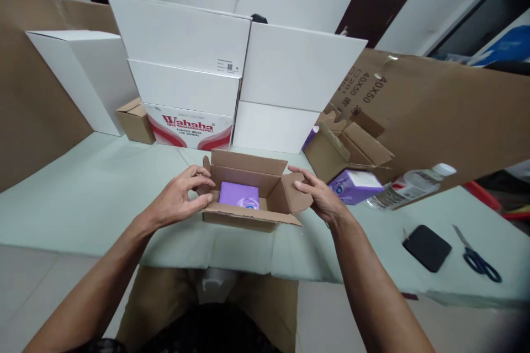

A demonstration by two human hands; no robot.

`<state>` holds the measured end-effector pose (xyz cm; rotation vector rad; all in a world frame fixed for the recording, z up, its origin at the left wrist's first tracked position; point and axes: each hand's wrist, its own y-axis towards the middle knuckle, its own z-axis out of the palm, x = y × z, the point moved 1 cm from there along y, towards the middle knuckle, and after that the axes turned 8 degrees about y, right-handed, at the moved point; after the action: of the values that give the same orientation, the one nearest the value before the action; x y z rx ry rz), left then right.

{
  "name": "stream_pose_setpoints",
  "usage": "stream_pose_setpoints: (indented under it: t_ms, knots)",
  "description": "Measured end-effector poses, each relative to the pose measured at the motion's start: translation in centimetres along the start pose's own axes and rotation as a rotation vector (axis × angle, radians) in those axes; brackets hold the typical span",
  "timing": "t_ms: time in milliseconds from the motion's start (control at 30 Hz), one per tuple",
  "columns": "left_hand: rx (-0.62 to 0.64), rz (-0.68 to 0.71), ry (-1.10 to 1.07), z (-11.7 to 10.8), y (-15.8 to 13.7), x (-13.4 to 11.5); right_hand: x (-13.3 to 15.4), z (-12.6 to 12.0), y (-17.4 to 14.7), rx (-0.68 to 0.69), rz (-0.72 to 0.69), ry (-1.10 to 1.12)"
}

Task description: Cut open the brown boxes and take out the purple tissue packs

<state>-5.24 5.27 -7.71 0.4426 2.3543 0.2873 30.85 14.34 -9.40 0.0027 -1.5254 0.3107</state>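
An open cardboard box (240,223) sits on the table near its front edge, flaps spread. Inside it, toward the left end, lies a purple pack (239,194). My left hand (182,194) is at the box's left end, with curled fingers and thumb closed about the edge there; the left end flap is mostly hidden. At the other end, my right hand (321,193) pinches the right end flap (296,193), its thumb on the near face and the fingers behind.
Behind the box stand white cartons (281,127) and a Wahaha carton (188,128). To the right are another open cardboard box (327,151), a purple pack (351,186), a water bottle (414,185), a black pad (427,248) and scissors (476,258). A small brown box (138,124) stands at left.
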Motion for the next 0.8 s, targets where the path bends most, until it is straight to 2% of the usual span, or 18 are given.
stream_pose_setpoints:
  t_ms: [167,300,400,500,567,633,700,800]
  knots:
    - [-0.050,-0.067,-0.039,1.6,-1.7,0.1,-0.2,-1.0,-0.4,-0.032,-0.003,-0.125]
    - [-0.111,-0.097,-0.073,2.3,-1.8,0.2,0.9,-0.5,-0.5,-0.046,-0.149,-0.347]
    - [-0.139,-0.117,-0.082,2.6,-1.5,0.3,2.5,1.0,-1.4,-0.108,-0.302,-0.530]
    - [-0.140,-0.121,-0.088,2.8,-1.2,0.3,4.5,3.8,-3.4,-0.214,-0.560,-0.716]
    - [-0.139,-0.117,-0.089,2.8,-1.1,0.4,5.4,6.3,-4.6,-0.135,-0.658,-0.794]
    - [-0.149,-0.111,-0.091,2.9,-1.0,0.5,5.6,8.9,-5.0,0.071,-0.597,-0.908]
    - [-0.164,-0.108,-0.092,3.0,-1.0,0.5,5.1,11.0,-4.2,0.223,-0.423,-1.075]
    - [-0.173,-0.117,-0.095,3.2,-1.0,0.5,3.8,12.5,-1.8,0.263,-0.136,-1.285]
